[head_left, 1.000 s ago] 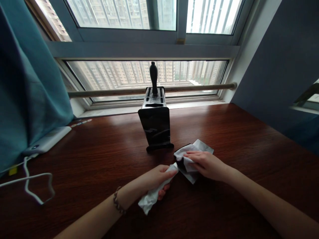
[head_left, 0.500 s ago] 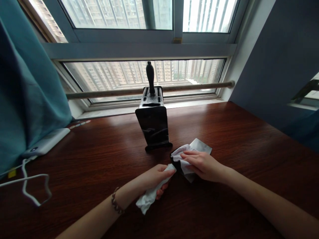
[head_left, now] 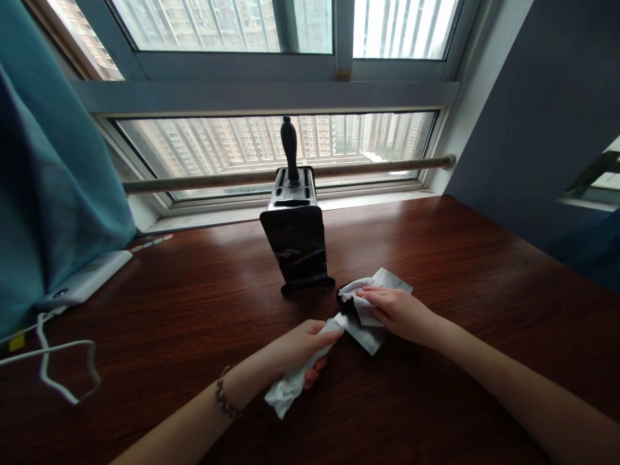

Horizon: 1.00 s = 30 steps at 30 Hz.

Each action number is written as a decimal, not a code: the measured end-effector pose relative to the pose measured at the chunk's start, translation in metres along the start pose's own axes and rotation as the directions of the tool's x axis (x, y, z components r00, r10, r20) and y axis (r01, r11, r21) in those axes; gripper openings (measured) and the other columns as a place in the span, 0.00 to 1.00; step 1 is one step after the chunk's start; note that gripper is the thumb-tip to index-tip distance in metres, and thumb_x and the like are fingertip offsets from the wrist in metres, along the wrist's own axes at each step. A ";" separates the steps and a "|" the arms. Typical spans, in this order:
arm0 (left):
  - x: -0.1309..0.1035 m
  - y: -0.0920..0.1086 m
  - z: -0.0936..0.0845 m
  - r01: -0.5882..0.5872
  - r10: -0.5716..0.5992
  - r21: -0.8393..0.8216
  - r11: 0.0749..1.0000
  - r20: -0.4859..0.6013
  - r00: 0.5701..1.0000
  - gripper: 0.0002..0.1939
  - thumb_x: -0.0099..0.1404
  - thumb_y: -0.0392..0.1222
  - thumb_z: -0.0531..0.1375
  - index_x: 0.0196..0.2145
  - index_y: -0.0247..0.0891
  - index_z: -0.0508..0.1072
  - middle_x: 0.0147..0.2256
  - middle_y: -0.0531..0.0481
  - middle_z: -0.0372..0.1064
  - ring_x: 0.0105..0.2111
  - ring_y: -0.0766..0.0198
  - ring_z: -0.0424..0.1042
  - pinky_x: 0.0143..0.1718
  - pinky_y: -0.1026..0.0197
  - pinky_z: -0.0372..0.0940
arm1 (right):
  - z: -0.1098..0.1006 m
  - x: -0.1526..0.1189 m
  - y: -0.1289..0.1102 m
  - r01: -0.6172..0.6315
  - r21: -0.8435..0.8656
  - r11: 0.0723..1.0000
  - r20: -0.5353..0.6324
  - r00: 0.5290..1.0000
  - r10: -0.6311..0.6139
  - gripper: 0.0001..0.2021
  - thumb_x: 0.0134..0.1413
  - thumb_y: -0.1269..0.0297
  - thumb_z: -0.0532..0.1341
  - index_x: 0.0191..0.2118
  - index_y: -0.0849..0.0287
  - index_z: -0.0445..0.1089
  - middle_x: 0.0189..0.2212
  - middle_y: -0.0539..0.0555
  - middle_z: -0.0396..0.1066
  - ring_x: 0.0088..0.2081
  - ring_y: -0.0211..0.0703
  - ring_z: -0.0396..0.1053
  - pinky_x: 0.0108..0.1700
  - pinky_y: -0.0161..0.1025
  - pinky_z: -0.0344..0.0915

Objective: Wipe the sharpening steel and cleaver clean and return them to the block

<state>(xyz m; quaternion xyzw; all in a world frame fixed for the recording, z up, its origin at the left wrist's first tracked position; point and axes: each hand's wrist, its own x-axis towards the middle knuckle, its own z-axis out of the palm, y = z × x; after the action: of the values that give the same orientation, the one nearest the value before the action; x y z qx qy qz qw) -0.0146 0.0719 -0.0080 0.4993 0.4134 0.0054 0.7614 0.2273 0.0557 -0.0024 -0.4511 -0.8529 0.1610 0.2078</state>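
My left hand (head_left: 307, 345) is closed around a crumpled white tissue (head_left: 287, 391), which appears wrapped round the handle of a broad, flat silver blade (head_left: 369, 338). Whatever handle lies inside is hidden. The blade extends rightward from that hand, low over the table. On top of it, my right hand (head_left: 400, 313) presses a bunched white and black cloth (head_left: 356, 290), fingers together over the fabric. A black knife block (head_left: 296, 248) stands just behind the blade, with one dark handle (head_left: 289, 147) sticking up from its slotted top.
The brown wooden table (head_left: 203, 290) reaches back to a window with a horizontal rail (head_left: 378, 167). At the left are a white power strip or similar device (head_left: 90, 278), a white cable (head_left: 68, 344) and a blue curtain (head_left: 62, 161). A grey wall (head_left: 523, 142) rises at the right.
My right hand and the cloth have shifted slightly right and up along the blade, uncovering more of its near part. My left hand keeps its hold. The view has moved slightly.
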 end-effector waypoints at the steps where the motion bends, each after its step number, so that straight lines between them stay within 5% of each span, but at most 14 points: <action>1: 0.000 0.000 0.000 -0.001 0.001 -0.002 1.000 -0.001 1.000 0.22 0.57 0.62 0.55 0.33 0.40 0.57 0.15 0.60 0.57 0.11 0.73 0.55 0.12 0.72 0.48 | -0.002 0.000 0.002 -0.026 -0.016 1.000 -0.001 1.000 0.026 0.17 0.58 0.68 0.51 0.51 0.59 0.66 0.49 0.59 0.68 0.52 0.46 0.65 0.52 0.43 0.62; 11: -0.004 0.005 0.004 0.020 -0.020 0.025 0.999 -0.023 1.000 0.26 0.55 0.65 0.56 0.35 0.39 0.58 0.14 0.60 0.56 0.11 0.73 0.54 0.12 0.71 0.48 | -0.024 0.003 0.024 -0.350 -0.336 0.874 0.001 0.928 0.372 0.12 0.59 0.66 0.48 0.40 0.60 0.68 0.41 0.58 0.72 0.41 0.47 0.70 0.40 0.37 0.61; 22: -0.003 0.003 0.003 -0.002 0.002 0.011 1.000 -0.011 1.000 0.23 0.56 0.63 0.57 0.32 0.39 0.57 0.15 0.60 0.56 0.11 0.74 0.53 0.12 0.71 0.50 | -0.022 0.000 0.038 -0.447 -0.476 0.757 -0.066 0.877 0.476 0.13 0.60 0.63 0.46 0.37 0.58 0.66 0.37 0.56 0.72 0.37 0.51 0.71 0.33 0.40 0.61; 26: -0.004 0.003 0.002 -0.002 0.002 0.004 1.000 -0.010 1.000 0.23 0.57 0.62 0.56 0.32 0.39 0.57 0.16 0.60 0.56 0.11 0.74 0.54 0.12 0.71 0.50 | -0.018 -0.001 0.043 -0.435 -0.499 0.750 -0.089 0.886 0.455 0.12 0.60 0.66 0.46 0.39 0.59 0.66 0.38 0.57 0.72 0.39 0.51 0.71 0.36 0.42 0.64; 30: -0.003 0.002 0.001 -0.007 0.007 0.002 1.000 0.009 1.000 0.22 0.57 0.62 0.56 0.32 0.40 0.56 0.15 0.60 0.56 0.11 0.74 0.53 0.12 0.72 0.48 | -0.011 0.000 0.038 -0.278 -0.520 0.808 -0.086 0.958 0.275 0.14 0.59 0.72 0.46 0.39 0.67 0.69 0.44 0.64 0.69 0.50 0.51 0.65 0.52 0.44 0.61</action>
<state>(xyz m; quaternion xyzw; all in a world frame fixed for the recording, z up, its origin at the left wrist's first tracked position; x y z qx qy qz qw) -0.0150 0.0705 -0.0047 0.5014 0.4085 0.0056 0.7627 0.2592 0.0769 -0.0106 -0.6103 -0.7887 -0.0519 0.0533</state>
